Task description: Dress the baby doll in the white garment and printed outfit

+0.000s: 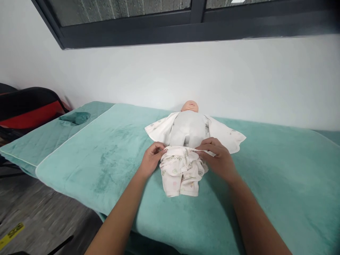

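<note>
L hand (pixel 153 157) & R hand (pixel 219 161) pinch opp. sides of the waistband, thumbs nearly meeting fingertips, on white printed cotton baby pants (pixel 172 177). Pants lie betw. hands, approx. equally near; long axis runs from waist (far end) twd bed's near edge. Just beyond: pale-bodied baby doll (pixel 187 128) on spread white printed cloth top (pixel 227 135), all on green plush bedcover (pixel 87 156). Bunched fabric hides doll's legs, if inside; can't tell.

Looks out from the person's head, forward and down. Sits above and behind the left hand (pixel 152 160) and the right hand (pixel 218 158), quite near. Faces across the green bed (pixel 87 159), past the baby doll (pixel 188 127), to the white wall (pixel 186 74) and the bottom of the window (pixel 127 32).
</note>
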{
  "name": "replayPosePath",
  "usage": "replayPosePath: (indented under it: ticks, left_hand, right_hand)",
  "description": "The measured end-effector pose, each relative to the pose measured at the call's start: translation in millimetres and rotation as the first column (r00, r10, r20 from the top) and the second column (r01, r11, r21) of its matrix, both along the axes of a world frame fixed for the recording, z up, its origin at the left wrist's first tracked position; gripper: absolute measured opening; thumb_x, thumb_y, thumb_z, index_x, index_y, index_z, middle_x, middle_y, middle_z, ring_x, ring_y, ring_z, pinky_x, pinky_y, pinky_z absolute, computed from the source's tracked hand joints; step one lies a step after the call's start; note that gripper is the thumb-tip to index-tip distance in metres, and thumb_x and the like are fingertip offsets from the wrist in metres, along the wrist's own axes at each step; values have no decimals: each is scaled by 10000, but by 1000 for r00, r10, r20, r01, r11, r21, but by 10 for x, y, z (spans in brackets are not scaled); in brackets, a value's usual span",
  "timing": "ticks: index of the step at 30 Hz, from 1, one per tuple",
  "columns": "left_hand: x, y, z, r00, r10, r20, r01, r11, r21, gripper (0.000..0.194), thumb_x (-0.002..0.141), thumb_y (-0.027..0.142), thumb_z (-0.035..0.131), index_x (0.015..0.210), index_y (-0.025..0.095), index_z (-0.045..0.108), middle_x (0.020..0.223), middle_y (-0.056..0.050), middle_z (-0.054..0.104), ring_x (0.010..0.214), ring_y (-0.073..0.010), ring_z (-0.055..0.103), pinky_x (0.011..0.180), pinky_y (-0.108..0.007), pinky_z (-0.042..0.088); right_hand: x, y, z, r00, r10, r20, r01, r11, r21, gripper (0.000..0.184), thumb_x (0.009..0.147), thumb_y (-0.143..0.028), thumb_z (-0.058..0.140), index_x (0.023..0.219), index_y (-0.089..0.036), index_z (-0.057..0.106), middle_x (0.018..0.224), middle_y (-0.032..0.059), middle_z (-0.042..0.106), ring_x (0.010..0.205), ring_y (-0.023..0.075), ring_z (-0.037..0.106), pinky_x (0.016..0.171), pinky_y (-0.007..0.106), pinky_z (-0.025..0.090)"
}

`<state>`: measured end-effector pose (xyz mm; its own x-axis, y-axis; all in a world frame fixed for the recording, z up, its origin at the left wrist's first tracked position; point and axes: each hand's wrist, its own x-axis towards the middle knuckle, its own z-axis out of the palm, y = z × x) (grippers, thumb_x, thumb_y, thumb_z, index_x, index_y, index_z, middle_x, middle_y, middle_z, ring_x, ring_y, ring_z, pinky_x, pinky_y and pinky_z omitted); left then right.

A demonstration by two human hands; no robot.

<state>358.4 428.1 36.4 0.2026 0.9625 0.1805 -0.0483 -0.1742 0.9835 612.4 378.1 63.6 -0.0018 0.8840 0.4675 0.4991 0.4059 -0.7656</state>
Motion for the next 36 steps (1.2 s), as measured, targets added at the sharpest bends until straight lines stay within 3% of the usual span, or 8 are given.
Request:
replayPosePath:
  ticks: [5, 10, 18, 23, 27, 30, 33, 36]
  left_hand:
    - [8, -22, 0, 997, -32, 63, 33, 999, -26, 229, 783, 350, 714, 793, 177, 565, 1016, -51, 669, 921, -167, 596, 813, -290, 451]
    - [12, -34, 2, 998, -12, 58, 16, 998, -56, 228, 809, 356, 682, 809, 188, 528, 957, -31, 680, 844, -149, 591, 751, -275, 443]
    - [12, -7, -60, 985, 116, -130, -116, 993, 9, 203, 846, 370, 618, 800, 200, 517, 715, 43, 500, 689, -109, 459, 642, -228, 371]
    - [64, 7, -58, 972, 128, -197, -124, 992, 32, 190, 865, 366, 577, 789, 206, 508, 728, 38, 508, 711, -121, 468, 665, -237, 382]
    - [107, 45, -55, 967, 105, -232, -97, 994, 45, 176, 873, 364, 560, 804, 210, 509, 809, 19, 589, 760, -134, 519, 714, -253, 414]
    - [141, 84, -69, 989, 50, -139, -39, 996, 80, 175, 881, 362, 558, 824, 210, 490, 1171, -49, 636, 1006, -167, 587, 878, -297, 433]
    - [185, 114, -79, 998, -37, -46, 40, 997, 69, 204, 883, 365, 569, 818, 212, 450, 1407, -95, 526, 1208, -198, 546, 995, -347, 399]
    - [237, 155, -63, 997, -73, -13, 74, 996, 57, 216, 896, 375, 556, 826, 213, 431, 1346, -108, 575, 1208, -208, 547, 973, -355, 411]
  right_hand:
    - [147, -51, 42, 970, 182, -162, -214, 955, -207, 202, 834, -416, 679, 796, -218, 677, 853, 40, 628, 810, 198, 562, 721, 322, 439]
    - [218, -56, 11, 961, 207, -185, -258, 911, -321, 250, 872, -457, 619, 861, -208, 621, 777, 4, 572, 738, 161, 501, 658, 280, 381]
    - [343, 15, -26, 982, 168, 91, -109, 884, -454, 375, 875, -563, 531, 776, -203, 549, 719, -5, 511, 689, 153, 441, 615, 272, 362]
    - [497, 40, -96, 940, 332, 79, -231, 789, -569, 289, 851, -477, 558, 765, -201, 555, 745, -14, 531, 706, 153, 469, 625, 265, 377]
    - [442, 88, -207, 973, 220, 73, -155, 850, -503, 255, 816, -436, 580, 743, -204, 503, 677, -34, 469, 652, 138, 431, 572, 249, 346]
    - [334, 150, -314, 993, 23, 113, 20, 933, -360, 202, 821, -403, 557, 782, -216, 492, 634, -46, 438, 601, 131, 405, 541, 251, 341]
    - [251, 202, -390, 991, -116, 71, 127, 976, -176, 208, 793, -356, 585, 941, -217, 543, 875, 26, 584, 786, 180, 537, 658, 294, 455]
    - [215, 226, -422, 992, -127, 19, 128, 990, -64, 315, 796, -348, 578, 1083, -221, 557, 1138, 88, 593, 1029, 231, 565, 837, 367, 487]
